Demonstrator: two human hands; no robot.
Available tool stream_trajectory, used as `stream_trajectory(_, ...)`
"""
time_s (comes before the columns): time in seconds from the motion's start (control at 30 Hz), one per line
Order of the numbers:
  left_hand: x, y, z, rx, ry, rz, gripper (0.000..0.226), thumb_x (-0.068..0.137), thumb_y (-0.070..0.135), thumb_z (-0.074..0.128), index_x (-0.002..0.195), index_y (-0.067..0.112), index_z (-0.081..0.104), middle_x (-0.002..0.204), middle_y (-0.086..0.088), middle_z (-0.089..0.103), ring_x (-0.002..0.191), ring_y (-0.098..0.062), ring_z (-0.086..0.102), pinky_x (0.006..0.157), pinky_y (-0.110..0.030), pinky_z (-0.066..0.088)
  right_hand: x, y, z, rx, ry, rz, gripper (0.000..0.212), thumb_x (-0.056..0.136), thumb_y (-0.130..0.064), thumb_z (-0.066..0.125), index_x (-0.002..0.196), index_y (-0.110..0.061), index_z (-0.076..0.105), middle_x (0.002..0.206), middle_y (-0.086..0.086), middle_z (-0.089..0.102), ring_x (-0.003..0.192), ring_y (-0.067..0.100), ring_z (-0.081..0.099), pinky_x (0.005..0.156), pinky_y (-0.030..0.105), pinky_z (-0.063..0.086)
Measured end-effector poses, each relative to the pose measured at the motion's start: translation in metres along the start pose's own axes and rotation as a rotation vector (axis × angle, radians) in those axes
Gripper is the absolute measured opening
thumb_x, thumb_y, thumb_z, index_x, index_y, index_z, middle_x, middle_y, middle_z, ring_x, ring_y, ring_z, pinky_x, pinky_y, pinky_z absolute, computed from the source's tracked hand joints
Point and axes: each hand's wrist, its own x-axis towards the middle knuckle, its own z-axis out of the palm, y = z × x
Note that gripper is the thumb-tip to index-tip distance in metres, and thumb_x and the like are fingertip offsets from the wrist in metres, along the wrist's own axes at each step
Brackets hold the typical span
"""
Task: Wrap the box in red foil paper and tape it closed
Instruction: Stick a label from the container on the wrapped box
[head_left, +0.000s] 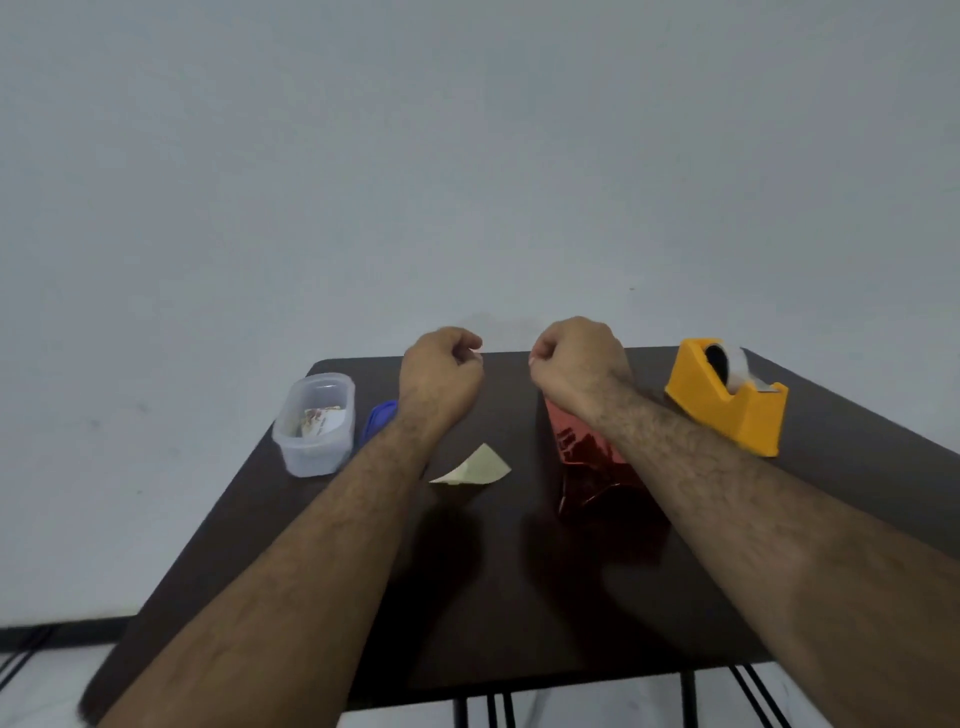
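The box wrapped in red foil paper (584, 460) lies on the dark table (498, 587), right of centre, partly hidden under my right forearm. Both my hands hover above the table's far edge, a short gap apart. My left hand (441, 374) and my right hand (576, 358) are closed into loose fists with fingertips pinched. A small pale glint shows at each pinch; I cannot tell whether a strip of clear tape runs between them. A yellow tape dispenser (727, 402) with a clear roll stands at the far right.
A cream scrap of paper (475, 467) lies between my forearms. A clear plastic tub (314, 423) with paper inside stands at the far left, its blue lid (378, 421) beside it. A pale wall rises behind the table.
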Motion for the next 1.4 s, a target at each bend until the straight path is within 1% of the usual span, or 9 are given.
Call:
stream_trajectory(0.27,-0.01,-0.08,-0.116,0.379,0.216,-0.036,0.042,0.095,0.036,0.068,0.13,0.013,0.073,0.129,-0.006,0.071,0.123,-0.028,0.063,0.104,-0.041,0.052,-0.016,-0.081,0.068,-0.047,-0.255,-0.062,0.026,0.088,-0.037,0.073,0.105,-0.018,0.074,0.101,-0.001,0.073,0.091,0.019,0.068,0.076,0.032,0.059)
stream_trajectory(0.5,-0.034,-0.121,-0.119,0.29,0.121,-0.231,0.067,0.092,0.051,0.074,0.145,0.012,0.061,0.142,-0.012,0.067,0.131,-0.033,0.061,0.107,-0.038,0.047,-0.026,-0.115,0.135,-0.192,-0.5,0.248,0.109,0.057,-0.085,0.075,0.141,-0.017,0.058,0.14,0.009,0.063,0.121,0.032,0.065,0.098,0.039,0.055)
stream_trajectory(0.63,-0.03,-0.124,-0.111,0.236,0.129,-0.242,0.066,0.094,0.047,0.07,0.15,0.016,0.055,0.144,-0.008,0.066,0.13,-0.031,0.062,0.106,-0.038,0.048,-0.012,-0.12,0.142,0.007,-0.467,0.375,0.08,0.059,-0.051,0.086,0.124,-0.011,0.063,0.11,0.007,0.071,0.093,0.028,0.072,0.081,0.033,0.06)
stream_trajectory(0.77,-0.03,-0.123,-0.104,0.24,0.123,-0.173,0.063,0.096,0.046,0.067,0.151,0.018,0.054,0.141,-0.003,0.068,0.126,-0.026,0.064,0.096,-0.03,0.045,0.002,-0.13,0.137,0.265,-0.357,0.336,0.017,0.085,-0.02,0.066,0.097,-0.01,0.062,0.087,0.005,0.065,0.072,0.02,0.064,0.058,0.029,0.05)
stream_trajectory(0.87,-0.03,-0.126,-0.101,0.195,0.109,-0.093,0.047,0.104,0.047,0.055,0.144,0.022,0.06,0.132,0.003,0.071,0.115,-0.016,0.066,0.091,-0.027,0.045,0.003,-0.148,0.138,0.464,-0.334,0.319,0.039,0.087,-0.021,0.063,0.123,-0.008,0.058,0.101,0.005,0.065,0.083,0.019,0.068,0.057,0.031,0.051)
stream_trajectory(1.0,-0.025,-0.132,-0.098,-0.044,0.171,-0.133,0.043,0.112,0.043,0.035,0.133,0.024,0.067,0.124,0.007,0.073,0.114,-0.012,0.068,0.102,-0.036,0.054,0.001,-0.157,0.141,0.51,-0.397,0.262,0.053,0.078,-0.028,0.062,0.128,-0.013,0.056,0.109,0.002,0.064,0.095,0.02,0.067,0.08,0.037,0.06)
stream_trajectory(1.13,-0.021,-0.129,-0.097,-0.22,0.219,-0.259,0.04,0.116,0.032,0.035,0.12,0.016,0.072,0.11,0.003,0.075,0.094,0.003,0.069,0.08,-0.01,0.05,0.002,-0.158,0.14,0.228,-0.341,0.172,0.057,0.086,-0.047,0.048,0.131,-0.016,0.065,0.134,0.004,0.056,0.124,0.028,0.051,0.102,0.044,0.045)
stream_trajectory(1.3,-0.018,-0.134,-0.098,-0.202,0.184,-0.268,0.044,0.115,0.036,0.039,0.141,0.013,0.066,0.138,-0.001,0.069,0.126,-0.02,0.064,0.112,-0.04,0.049,0.005,-0.152,0.14,0.302,-0.318,0.102,0.043,0.075,-0.025,0.049,0.109,-0.019,0.076,0.133,0.006,0.063,0.118,0.028,0.061,0.096,0.035,0.055)
stream_trajectory(1.4,-0.018,-0.134,-0.099,-0.163,0.163,-0.26,0.042,0.114,0.03,0.042,0.146,0.013,0.063,0.143,0.0,0.065,0.124,-0.013,0.057,0.112,-0.033,0.043,0.005,-0.145,0.141,0.309,-0.285,0.073,0.043,0.083,-0.008,0.069,0.124,-0.02,0.073,0.131,-0.003,0.067,0.115,0.018,0.066,0.091,0.028,0.058)
